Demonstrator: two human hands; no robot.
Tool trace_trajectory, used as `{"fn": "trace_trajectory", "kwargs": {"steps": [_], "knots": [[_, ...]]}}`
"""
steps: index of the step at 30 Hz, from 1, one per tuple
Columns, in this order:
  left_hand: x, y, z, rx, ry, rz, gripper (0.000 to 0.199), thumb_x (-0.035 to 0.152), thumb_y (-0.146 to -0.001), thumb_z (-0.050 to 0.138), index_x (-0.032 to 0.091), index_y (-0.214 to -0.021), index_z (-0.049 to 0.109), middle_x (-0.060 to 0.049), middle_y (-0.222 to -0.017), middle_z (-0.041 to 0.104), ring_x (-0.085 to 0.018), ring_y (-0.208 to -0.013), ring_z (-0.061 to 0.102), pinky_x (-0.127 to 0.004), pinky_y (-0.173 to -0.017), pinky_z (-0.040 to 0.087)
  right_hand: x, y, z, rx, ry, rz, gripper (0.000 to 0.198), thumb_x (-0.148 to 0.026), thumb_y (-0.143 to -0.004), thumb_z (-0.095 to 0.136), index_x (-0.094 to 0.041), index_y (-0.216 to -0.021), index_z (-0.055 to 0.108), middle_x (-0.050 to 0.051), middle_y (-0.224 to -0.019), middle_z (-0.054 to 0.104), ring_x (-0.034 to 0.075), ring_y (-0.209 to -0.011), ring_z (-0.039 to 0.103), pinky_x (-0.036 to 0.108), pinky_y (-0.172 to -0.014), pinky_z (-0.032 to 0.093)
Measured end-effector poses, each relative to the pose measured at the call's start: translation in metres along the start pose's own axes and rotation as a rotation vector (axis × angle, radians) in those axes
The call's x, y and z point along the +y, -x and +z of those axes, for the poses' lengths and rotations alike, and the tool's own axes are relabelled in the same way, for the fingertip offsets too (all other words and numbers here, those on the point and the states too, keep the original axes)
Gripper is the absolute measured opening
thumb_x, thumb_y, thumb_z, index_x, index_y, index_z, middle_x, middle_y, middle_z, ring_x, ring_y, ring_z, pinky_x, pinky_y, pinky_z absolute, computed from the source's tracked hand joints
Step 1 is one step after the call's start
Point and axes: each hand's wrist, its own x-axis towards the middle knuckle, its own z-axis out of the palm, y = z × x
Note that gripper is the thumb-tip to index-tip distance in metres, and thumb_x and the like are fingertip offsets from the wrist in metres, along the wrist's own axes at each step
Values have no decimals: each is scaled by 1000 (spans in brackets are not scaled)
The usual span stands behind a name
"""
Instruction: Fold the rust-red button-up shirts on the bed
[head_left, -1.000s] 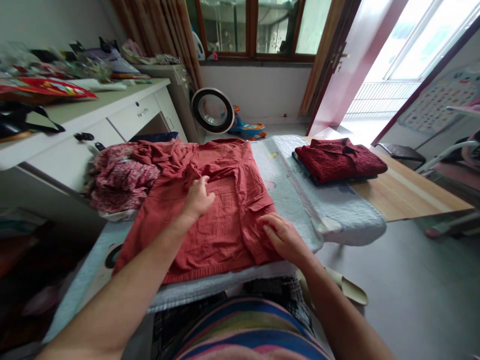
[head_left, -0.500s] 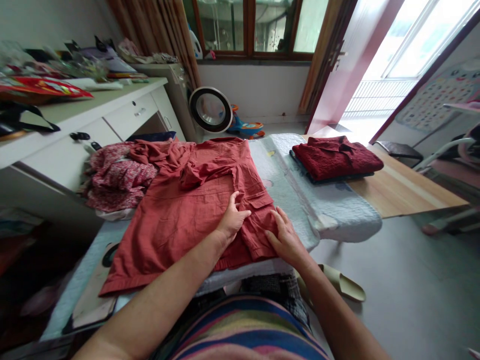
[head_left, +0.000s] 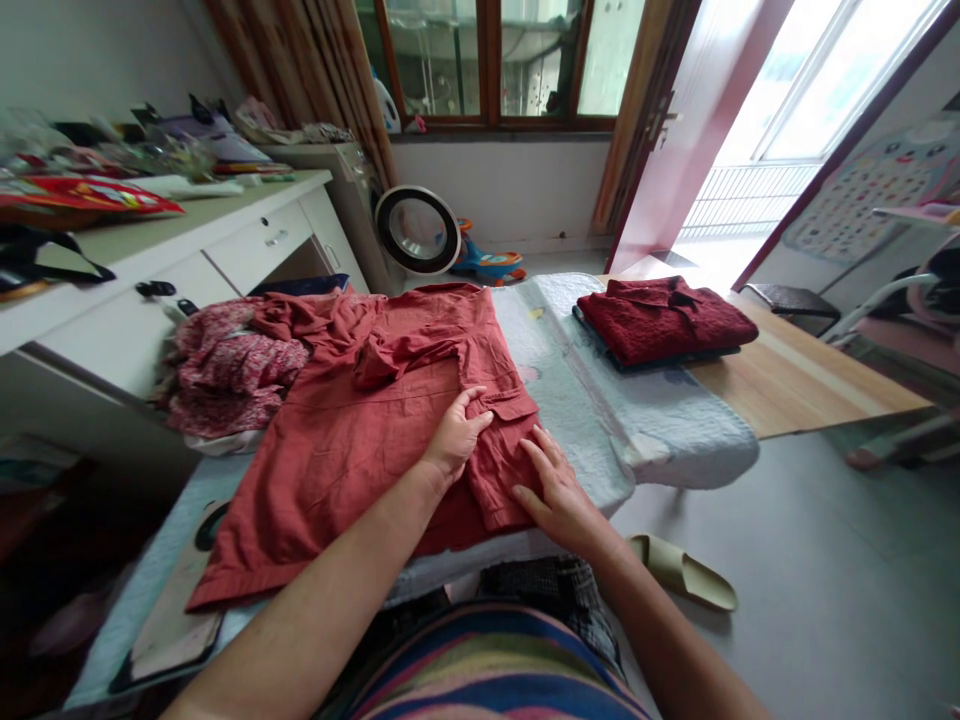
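A rust-red long-sleeved shirt (head_left: 330,460) lies spread over a padded, pale blue cloth-covered board (head_left: 570,400), with one side folded inward over its body. My left hand (head_left: 456,436) rests on the folded part beside a flap (head_left: 514,407) in the fabric, its thumb and index finger apart. My right hand (head_left: 556,492) is open at the shirt's right edge, fingers stretched over the cloth. Some of the fabric under both hands is hidden.
Folded dark red clothing (head_left: 667,318) lies stacked at the board's right end, by a wooden panel (head_left: 795,380). A crumpled pink patterned garment (head_left: 232,365) sits at the left, near a cluttered white cabinet (head_left: 255,245). An iron-like flat object (head_left: 176,600) lies at the near left.
Both hands have shifted slightly on the shirt, and my left thumb and index finger have drawn a little closer together. The view has tilted slightly; the shirt lies much the same.
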Motion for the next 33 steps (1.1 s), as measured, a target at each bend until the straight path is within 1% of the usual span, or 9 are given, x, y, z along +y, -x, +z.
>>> {"fn": "trace_trajectory", "kwargs": {"steps": [3,6,10,16,21,23,26,29,33], "knots": [[-2,-3,-9,29,-199,119,61,16,-75,60,20,-134,49,-7,-128,59,-19,-116,58,-33,-102,46,-6,1,-4,-29,-23,-63,65,-36,-89,58,-20,-149,37,15,-161,20,28,-150,13,52,-118,24],[-8,-8,-27,86,-601,238,64,8,-68,58,17,-132,53,-11,-129,55,-25,-126,52,-37,-111,39,-11,0,-7,-169,28,-90,72,-42,-85,64,-17,-148,39,17,-159,25,30,-149,16,53,-119,21],[-16,-10,-42,-7,-957,224,64,7,-71,54,15,-134,52,-13,-121,55,-27,-119,57,-39,-109,41,-15,-1,-10,-299,110,-91,73,-47,-82,66,-15,-145,45,17,-159,28,30,-149,17,51,-120,19],[-15,-7,-40,0,-1126,257,52,12,-80,50,12,-132,53,-15,-121,57,-26,-116,59,-36,-103,46,-17,-1,-11,-298,129,-90,73,-47,-84,65,-15,-146,43,15,-159,26,29,-149,17,49,-120,19],[-14,3,-38,42,-1376,254,49,18,-87,47,19,-136,51,-15,-122,57,-27,-97,66,-38,-89,51,-16,-1,-10,-289,124,-90,71,-49,-86,62,-18,-147,42,14,-160,27,28,-149,18,50,-120,20],[-12,6,-35,87,-1449,277,48,18,-87,45,18,-134,54,-18,-130,53,-32,-103,63,-45,-91,49,-15,-1,-9,-290,132,-88,71,-49,-86,62,-18,-147,42,14,-160,27,28,-149,18,50,-120,19],[-10,10,-31,114,-1448,454,48,13,-86,42,16,-133,56,-20,-151,37,-38,-128,47,-55,-107,35,-14,-1,-7,-288,144,-91,71,-48,-86,62,-18,-147,43,13,-160,27,28,-149,18,48,-120,19],[-16,11,-28,-92,-1350,558,48,17,-89,44,22,-137,53,-12,-155,36,-32,-141,35,-52,-117,21,-14,0,-5,-275,151,-92,70,-49,-87,61,-17,-147,43,13,-159,28,27,-149,18,48,-120,19],[-28,13,-26,-274,-1274,460,47,33,-90,54,29,-137,52,-8,-153,42,-29,-143,33,-52,-119,17,-13,2,-4,-257,154,-104,70,-47,-87,61,-15,-147,43,14,-159,29,27,-149,19,49,-121,18]]}}
